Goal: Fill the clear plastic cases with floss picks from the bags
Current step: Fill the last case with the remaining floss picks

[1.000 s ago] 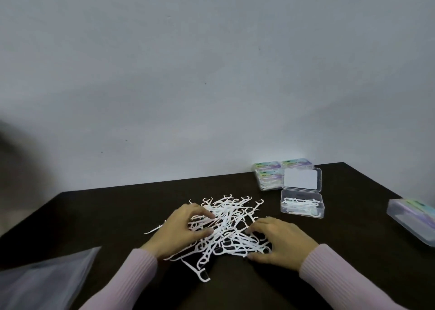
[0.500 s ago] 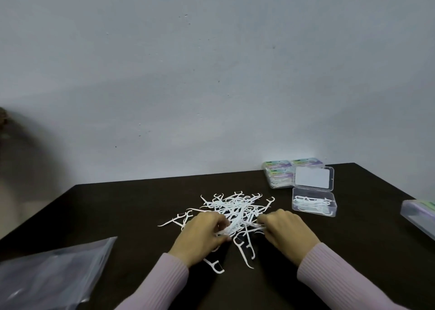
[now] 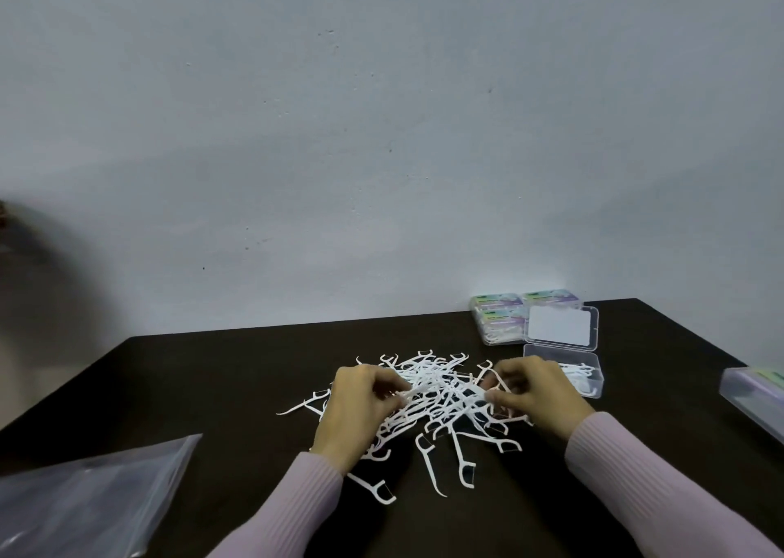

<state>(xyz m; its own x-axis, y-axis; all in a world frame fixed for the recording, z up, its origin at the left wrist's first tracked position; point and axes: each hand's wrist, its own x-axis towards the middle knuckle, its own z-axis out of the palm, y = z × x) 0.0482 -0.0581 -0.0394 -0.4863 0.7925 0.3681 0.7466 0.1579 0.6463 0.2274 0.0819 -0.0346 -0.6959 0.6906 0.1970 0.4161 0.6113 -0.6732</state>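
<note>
across the lower half of the head view a dark brown bench (image 3: 212,371) stands against a pale grey wall (image 3: 382,133). on its near left corner lies a clear plastic bag (image 3: 89,502), flat and crumpled, cut off by the frame edge. at the middle of the bench sits a loose heap of white floss picks (image 3: 437,392), tangled over one another, with several stray picks lying out toward the near edge and one to the left.

at the far right of the bench stand stacked closed cases (image 3: 500,315) with green and purple labels, touching the open clear plastic case (image 3: 589,381) just in front of them; its lid (image 3: 560,329) is tipped back with a white card inside, and its tray holds a few floss picks. another closed case (image 3: 755,400) lies at the right edge, well apart from the rest and partly out of frame.

both arms wear pale pink ribbed sleeves (image 3: 662,485). the left hand (image 3: 360,409) rests on the left side of the heap, fingers curled inward and pinching a pick near its tips. the right hand (image 3: 539,396) sits on the right side of the heap, just beside the open case, fingers bent and pinching picks between thumb and fingertips.
</note>
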